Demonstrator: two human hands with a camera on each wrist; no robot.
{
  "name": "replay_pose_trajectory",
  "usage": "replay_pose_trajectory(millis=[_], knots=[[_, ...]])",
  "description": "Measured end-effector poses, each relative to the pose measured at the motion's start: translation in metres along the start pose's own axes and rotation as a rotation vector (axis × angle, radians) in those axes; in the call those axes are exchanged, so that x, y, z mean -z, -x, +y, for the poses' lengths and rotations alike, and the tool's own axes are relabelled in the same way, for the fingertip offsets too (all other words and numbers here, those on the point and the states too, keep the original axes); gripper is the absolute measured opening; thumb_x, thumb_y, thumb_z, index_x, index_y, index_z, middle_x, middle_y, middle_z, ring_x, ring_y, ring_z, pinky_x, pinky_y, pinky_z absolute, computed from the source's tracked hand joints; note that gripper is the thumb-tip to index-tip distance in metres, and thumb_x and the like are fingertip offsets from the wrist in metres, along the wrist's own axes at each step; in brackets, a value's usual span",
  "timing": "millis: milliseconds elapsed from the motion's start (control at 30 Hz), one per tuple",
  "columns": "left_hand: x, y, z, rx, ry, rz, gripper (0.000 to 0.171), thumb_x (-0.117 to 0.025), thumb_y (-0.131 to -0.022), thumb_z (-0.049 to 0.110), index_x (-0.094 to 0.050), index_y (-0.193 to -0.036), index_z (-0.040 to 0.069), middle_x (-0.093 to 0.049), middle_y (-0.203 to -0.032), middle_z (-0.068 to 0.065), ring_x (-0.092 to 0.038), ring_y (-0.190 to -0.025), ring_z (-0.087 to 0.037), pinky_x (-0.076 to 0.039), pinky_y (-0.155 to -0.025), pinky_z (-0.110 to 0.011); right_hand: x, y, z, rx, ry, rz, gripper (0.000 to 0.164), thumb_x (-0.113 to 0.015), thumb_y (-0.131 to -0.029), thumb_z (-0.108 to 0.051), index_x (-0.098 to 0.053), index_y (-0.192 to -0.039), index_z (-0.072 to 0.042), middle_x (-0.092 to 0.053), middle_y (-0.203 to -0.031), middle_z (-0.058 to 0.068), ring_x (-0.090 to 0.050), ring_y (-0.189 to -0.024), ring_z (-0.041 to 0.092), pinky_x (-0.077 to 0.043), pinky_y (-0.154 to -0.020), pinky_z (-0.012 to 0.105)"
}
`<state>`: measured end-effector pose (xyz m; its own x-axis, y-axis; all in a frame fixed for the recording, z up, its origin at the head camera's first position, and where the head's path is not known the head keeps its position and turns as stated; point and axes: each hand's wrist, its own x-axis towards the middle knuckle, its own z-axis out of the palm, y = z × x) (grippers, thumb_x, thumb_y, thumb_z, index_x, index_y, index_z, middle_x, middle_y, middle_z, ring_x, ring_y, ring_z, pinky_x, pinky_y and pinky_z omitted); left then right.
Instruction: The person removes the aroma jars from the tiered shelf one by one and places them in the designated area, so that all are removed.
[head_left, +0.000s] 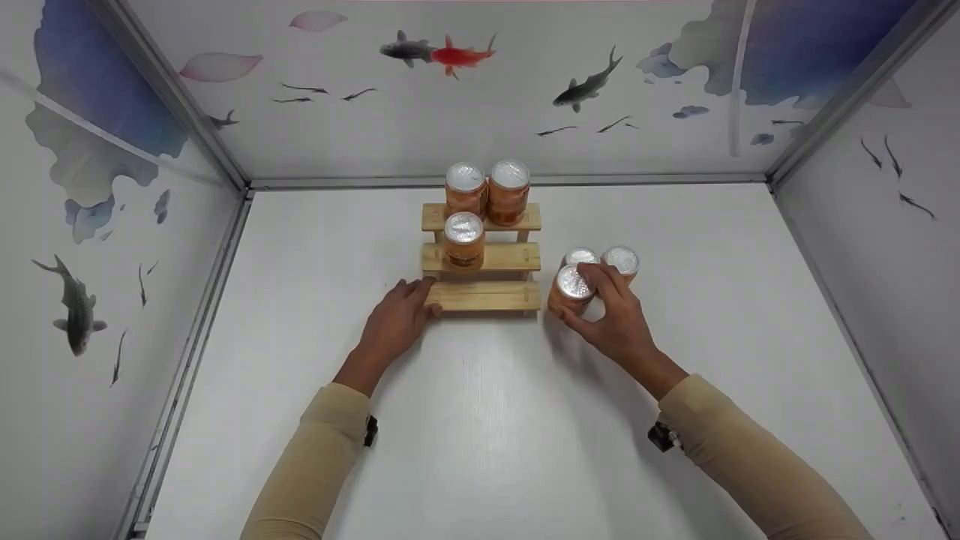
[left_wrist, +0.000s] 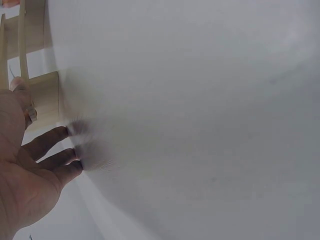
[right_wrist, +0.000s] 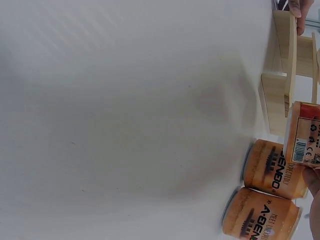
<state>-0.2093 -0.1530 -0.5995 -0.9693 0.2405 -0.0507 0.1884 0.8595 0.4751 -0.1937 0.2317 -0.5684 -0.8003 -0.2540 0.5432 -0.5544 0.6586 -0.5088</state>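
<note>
A three-step wooden rack [head_left: 480, 298] stands near the back of the table. At the left end of its lowest step, my left hand [head_left: 396, 321] grips the board with thumb and index finger; the other fingers [left_wrist: 60, 160] reach down to the tabletop. To the rack's right, my right hand [head_left: 621, 324] holds an orange can [right_wrist: 306, 137] with a silvery top between thumb and fingers. That can is raised off the table, upright, beside the lowest step. Close behind it, two similar cans [right_wrist: 267, 169] stand on the table, partly hidden by the hand in the head view.
Two orange cans [head_left: 510, 196] stand side by side on the top step, and another can [head_left: 464, 244] sits at the left of the middle step. Printed white panels [head_left: 525, 142] enclose the white table [head_left: 480, 420] at the back and sides.
</note>
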Motion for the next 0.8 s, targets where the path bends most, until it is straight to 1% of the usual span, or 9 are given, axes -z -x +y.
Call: replay_pose_trajectory(millis=[100, 267, 433, 633, 800], knots=[[0.002, 0.001, 0.001, 0.010, 0.004, -0.011, 0.061, -0.053, -0.116, 0.050, -0.046, -0.169, 0.021, -0.055, -0.166, -0.022, -0.043, -0.161, -0.048, -0.045, -0.126, -0.064, 0.000, 0.002, 0.002, 0.000, 0.009, 0.002, 0.072, -0.099, -0.084, -0.014, -0.061, -0.144, 0.002, -0.063, -0.142, 0.024, -0.064, -0.139, 0.044, -0.060, -0.108, 0.060], [0.002, 0.001, 0.001, 0.001, -0.015, -0.005, 0.060, -0.053, -0.116, 0.050, -0.046, -0.169, 0.021, -0.056, -0.165, -0.022, -0.045, -0.160, -0.049, -0.046, -0.126, -0.063, 0.001, 0.005, 0.004, -0.024, 0.009, -0.016, 0.073, -0.099, -0.085, -0.014, -0.060, -0.145, 0.002, -0.062, -0.144, 0.026, -0.058, -0.146, 0.050, -0.057, -0.113, 0.062], [0.001, 0.000, 0.001, -0.002, -0.018, 0.001, 0.062, -0.055, -0.115, 0.049, -0.046, -0.169, 0.020, -0.057, -0.164, -0.023, -0.045, -0.159, -0.049, -0.046, -0.125, -0.063, 0.003, 0.007, 0.005, -0.052, 0.007, -0.043, 0.076, -0.099, -0.086, -0.016, -0.057, -0.146, 0.002, -0.060, -0.147, 0.026, -0.059, -0.147, 0.049, -0.058, -0.113, 0.061], [0.001, 0.000, 0.001, -0.006, -0.018, -0.005, 0.064, -0.053, -0.115, 0.052, -0.045, -0.169, 0.020, -0.056, -0.165, -0.023, -0.045, -0.159, -0.050, -0.045, -0.126, -0.064, 0.003, 0.010, 0.008, -0.062, 0.019, -0.061, 0.079, -0.100, -0.085, -0.021, -0.057, -0.147, 0.001, -0.061, -0.146, 0.025, -0.064, -0.141, 0.045, -0.061, -0.109, 0.059], [0.001, -0.001, 0.000, -0.021, -0.023, 0.001, 0.065, -0.051, -0.115, 0.053, -0.045, -0.169, 0.019, -0.057, -0.164, -0.024, -0.045, -0.159, -0.051, -0.045, -0.125, -0.065, 0.004, 0.012, 0.011, -0.069, 0.014, -0.078, 0.080, -0.101, -0.084, -0.018, -0.057, -0.148, 0.000, -0.061, -0.144, 0.024, -0.067, -0.135, 0.043, -0.065, -0.100, 0.055]])
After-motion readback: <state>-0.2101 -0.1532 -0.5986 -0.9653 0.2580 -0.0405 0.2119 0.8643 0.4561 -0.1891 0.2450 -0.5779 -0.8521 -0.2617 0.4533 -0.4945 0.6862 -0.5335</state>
